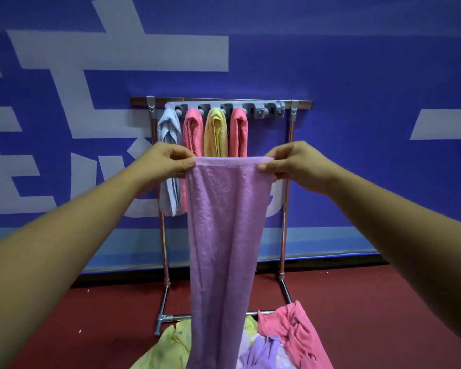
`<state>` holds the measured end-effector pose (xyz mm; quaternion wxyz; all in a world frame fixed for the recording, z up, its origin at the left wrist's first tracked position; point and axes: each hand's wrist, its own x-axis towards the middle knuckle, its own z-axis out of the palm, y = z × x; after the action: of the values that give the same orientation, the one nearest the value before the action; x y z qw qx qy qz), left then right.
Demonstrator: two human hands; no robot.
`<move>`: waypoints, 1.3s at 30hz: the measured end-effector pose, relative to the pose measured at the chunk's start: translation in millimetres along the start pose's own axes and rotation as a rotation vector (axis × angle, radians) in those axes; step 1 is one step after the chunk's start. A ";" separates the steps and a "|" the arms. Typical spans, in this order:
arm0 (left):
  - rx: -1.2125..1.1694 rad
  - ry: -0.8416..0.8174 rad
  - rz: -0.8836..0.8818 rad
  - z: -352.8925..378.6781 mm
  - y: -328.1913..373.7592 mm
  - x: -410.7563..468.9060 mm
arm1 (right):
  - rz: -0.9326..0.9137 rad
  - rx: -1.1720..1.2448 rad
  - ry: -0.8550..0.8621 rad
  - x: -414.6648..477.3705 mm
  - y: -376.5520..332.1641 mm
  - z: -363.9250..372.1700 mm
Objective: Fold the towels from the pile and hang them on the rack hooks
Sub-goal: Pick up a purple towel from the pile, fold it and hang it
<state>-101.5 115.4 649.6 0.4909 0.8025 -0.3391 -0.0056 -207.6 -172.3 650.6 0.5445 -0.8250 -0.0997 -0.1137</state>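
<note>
Towel (224,222) before rack (224,99), above pile (290,339)

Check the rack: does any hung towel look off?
The grey towel, leftmost, hangs loose and rumpled with uneven ends, unlike the neatly folded left pink towel, yellow towel and right pink towel beside it.

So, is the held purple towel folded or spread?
Folded: the purple towel hangs as a narrow strip, left hand and right hand pinching its top.

Four hung towels (215,131), one held towel (224,235), one rack (285,222)
</note>
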 end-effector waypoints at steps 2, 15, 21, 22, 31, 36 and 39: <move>-0.237 -0.016 0.024 -5.6 17.6 -0.2 | -0.007 0.199 -0.038 -1.5 -19.3 -3.8; 0.164 -0.019 -0.001 -1.1 20.3 13.8 | 0.039 -0.048 -0.006 11.0 -6.1 -25.5; 0.043 0.069 -0.007 0.7 21.6 16.1 | 0.027 -0.114 -0.009 8.7 -12.0 -34.6; 0.012 0.080 0.002 1.3 20.8 16.3 | 0.018 -0.137 0.014 8.5 -12.5 -35.0; -0.051 0.099 0.101 6.0 22.1 8.5 | 0.040 0.077 0.073 9.1 -6.0 -31.8; 0.052 0.050 0.126 -0.3 24.2 6.2 | 0.012 0.093 0.113 13.1 -6.8 -33.0; 0.117 -0.024 0.125 -2.1 26.5 3.5 | 0.005 0.088 0.141 17.2 -2.5 -36.6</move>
<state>-112.4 107.5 672.8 0.4386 0.8068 -0.3942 0.0352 -194.8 -204.3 671.9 0.5861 -0.7906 -0.0641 -0.1656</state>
